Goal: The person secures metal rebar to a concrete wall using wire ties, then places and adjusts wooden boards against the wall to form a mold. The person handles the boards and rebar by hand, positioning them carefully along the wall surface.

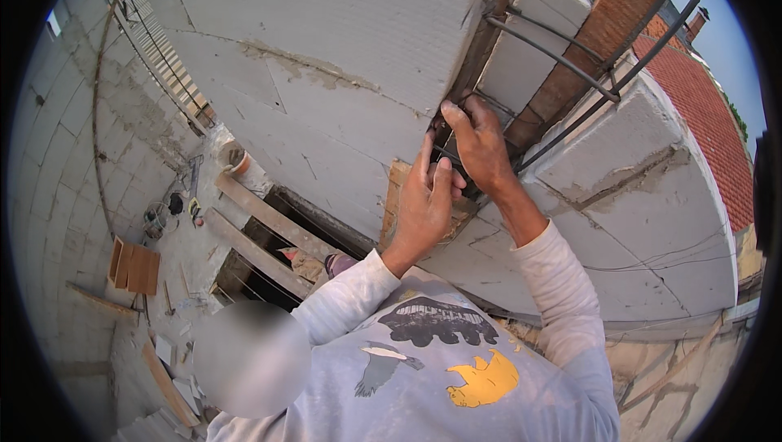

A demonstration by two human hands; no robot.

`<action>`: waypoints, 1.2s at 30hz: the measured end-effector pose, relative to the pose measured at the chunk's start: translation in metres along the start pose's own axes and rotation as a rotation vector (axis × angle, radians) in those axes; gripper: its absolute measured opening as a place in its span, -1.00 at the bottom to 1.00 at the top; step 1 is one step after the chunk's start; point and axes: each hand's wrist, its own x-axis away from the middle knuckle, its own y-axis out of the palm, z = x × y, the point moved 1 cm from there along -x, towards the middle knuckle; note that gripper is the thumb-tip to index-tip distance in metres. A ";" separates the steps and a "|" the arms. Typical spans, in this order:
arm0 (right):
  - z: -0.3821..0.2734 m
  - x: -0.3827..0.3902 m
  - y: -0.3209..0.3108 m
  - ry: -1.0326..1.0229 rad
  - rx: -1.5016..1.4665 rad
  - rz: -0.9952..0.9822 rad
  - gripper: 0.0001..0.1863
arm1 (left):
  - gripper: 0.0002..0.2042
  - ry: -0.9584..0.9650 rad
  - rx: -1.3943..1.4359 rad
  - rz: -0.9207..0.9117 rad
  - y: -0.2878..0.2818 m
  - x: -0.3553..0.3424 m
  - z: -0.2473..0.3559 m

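Note:
Both my hands are at a gap between two white block walls, where a steel rebar cage (562, 59) stands. My left hand (425, 212) is low in the gap, its index finger reaching up along the block edge and its thumb and other fingers bent inward. Just right of it and higher, my right hand (485, 149) curls its fingers in among the bars, thumb toward the left wall. Both hands seem to pinch something small by a dark bar, but the fingers and shadow hide it. A brown wooden board (603, 43) stands behind the cage.
The left block wall (326, 43) and right block wall (643, 197) flank the cage. Thick bars project at the upper right. Below on the left, planks (259, 253) span a dark floor opening. A bucket (236, 158), red-brown blocks (135, 267) and loose boards lie farther off.

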 end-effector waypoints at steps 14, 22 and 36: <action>0.021 0.001 -0.008 -0.087 0.094 -0.084 -0.69 | -0.75 1.113 -1.394 -0.283 -0.059 -0.050 0.090; 0.036 0.005 -0.007 -0.075 0.065 -0.064 -0.66 | -0.79 1.608 -1.949 -0.675 -0.040 -0.102 0.134; 0.031 0.021 -0.012 -0.045 0.240 0.001 -0.70 | -0.86 1.545 -2.096 -1.113 -0.002 -0.115 0.148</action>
